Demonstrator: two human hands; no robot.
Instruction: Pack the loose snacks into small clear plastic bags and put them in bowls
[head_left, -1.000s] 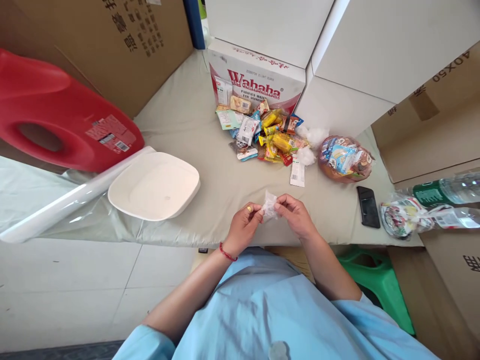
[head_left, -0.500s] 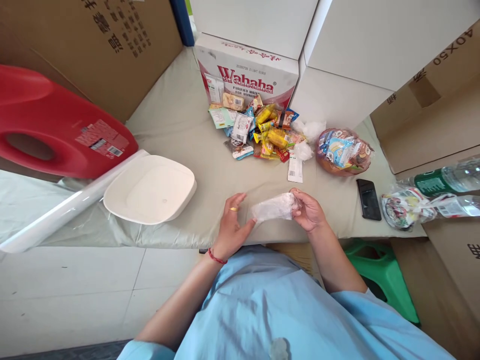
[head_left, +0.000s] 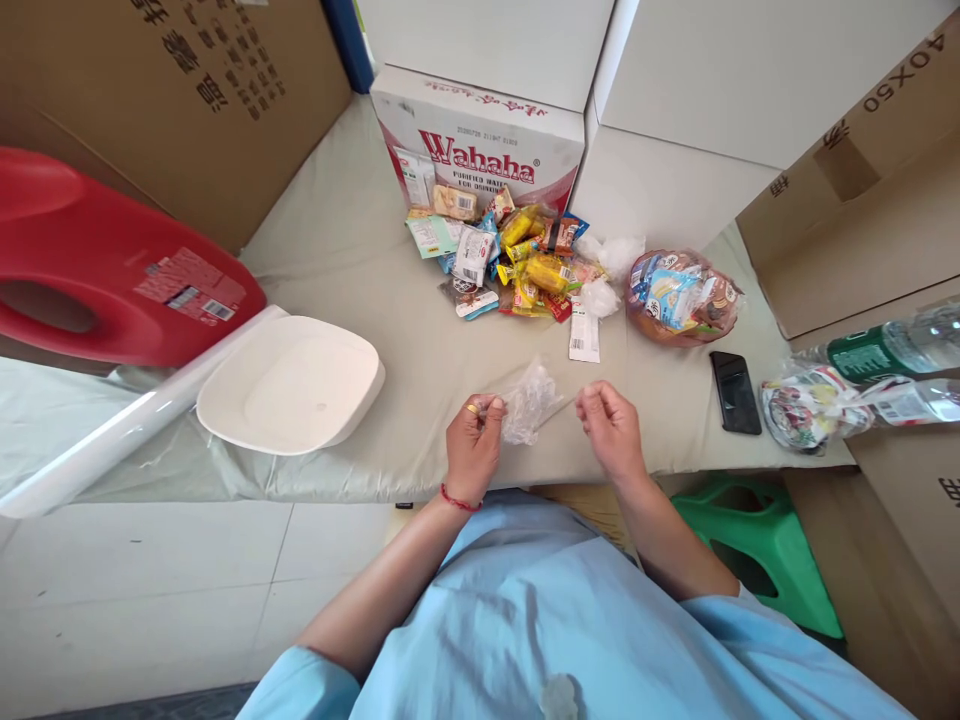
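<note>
Between my hands, over the front of the cloth-covered table, is a crumpled piece of clear plastic film (head_left: pixel 531 405). My left hand (head_left: pixel 475 440) pinches its left edge between thumb and fingers. Just right of the film, my right hand (head_left: pixel 611 425) has thumb and fingertips pressed together; whether a thin edge of the film is in them is too faint to make out. To the left stands a white plastic bowl (head_left: pixel 289 385) with nothing in it. Behind the hands lies a pile of wrapped snacks (head_left: pixel 517 265), with clear plastic bundles (head_left: pixel 600 298) at its right side.
A red jug (head_left: pixel 112 260) and a roll of clear film (head_left: pixel 142 410) lie at left. Toward the right are a bag of snacks (head_left: pixel 681 298), a black phone (head_left: pixel 736 392) and plastic bottles (head_left: pixel 892 350). Boxes (head_left: pixel 480 150) wall the back; a green stool (head_left: pixel 772 550) stands below.
The film has gone from a flat folded strip to a loose crumple. My left hand has closed on its left edge. My right fingers have moved off its bunched right end, still pinched.
</note>
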